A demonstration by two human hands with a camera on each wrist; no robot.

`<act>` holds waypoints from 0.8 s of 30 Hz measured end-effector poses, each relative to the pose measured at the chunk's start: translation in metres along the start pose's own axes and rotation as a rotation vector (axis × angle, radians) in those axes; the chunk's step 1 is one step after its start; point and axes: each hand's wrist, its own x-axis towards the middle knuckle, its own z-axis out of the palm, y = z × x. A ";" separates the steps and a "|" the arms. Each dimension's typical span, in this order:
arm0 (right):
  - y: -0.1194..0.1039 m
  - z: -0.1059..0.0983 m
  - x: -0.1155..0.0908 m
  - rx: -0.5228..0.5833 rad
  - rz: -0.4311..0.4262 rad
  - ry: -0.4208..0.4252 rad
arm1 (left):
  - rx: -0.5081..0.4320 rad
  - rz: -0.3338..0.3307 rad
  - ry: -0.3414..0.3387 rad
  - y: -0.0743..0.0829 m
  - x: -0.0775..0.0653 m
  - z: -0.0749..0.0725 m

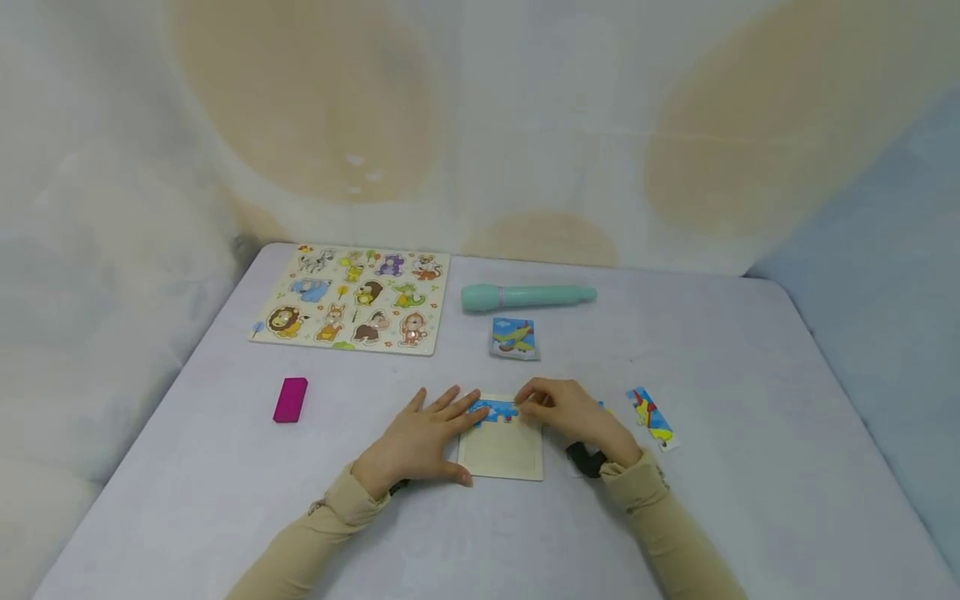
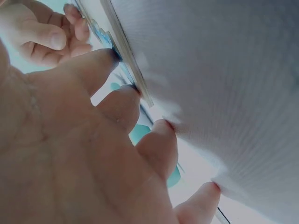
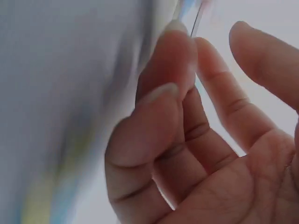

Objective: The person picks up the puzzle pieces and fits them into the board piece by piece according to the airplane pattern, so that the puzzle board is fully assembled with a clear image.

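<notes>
A small wooden puzzle tray [image 1: 501,454] lies in front of me, with a blue jigsaw strip [image 1: 491,409] along its far side. My left hand [image 1: 423,433] is spread over the tray's left edge, its index fingertip at the strip. The left wrist view shows its fingers [image 2: 156,149] apart, with two fingertips by the tray's rim [image 2: 126,53]. At the far right corner is my right hand [image 1: 566,408], its fingertips close to the strip's right end. In the right wrist view its fingers [image 3: 170,60] bend, the thumb stands apart, and nothing shows between them.
Right of the tray lies a colourful puzzle strip [image 1: 652,418]; another piece is partly hidden under my right wrist. Beyond are a small airplane picture packet [image 1: 514,338], a mint-green tube [image 1: 528,297] and an animal puzzle board [image 1: 350,300]. A magenta block [image 1: 290,400] lies left.
</notes>
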 end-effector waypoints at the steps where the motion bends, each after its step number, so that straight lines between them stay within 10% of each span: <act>1: 0.009 -0.011 -0.005 0.001 0.031 0.010 | -0.001 -0.003 0.002 0.000 0.000 0.001; 9: 0.076 -0.078 -0.063 -0.042 0.232 0.076 | -0.003 -0.008 0.004 0.000 -0.001 0.003; 24: 0.076 -0.081 -0.069 -0.033 0.303 0.066 | -0.031 0.004 0.005 0.001 -0.001 0.003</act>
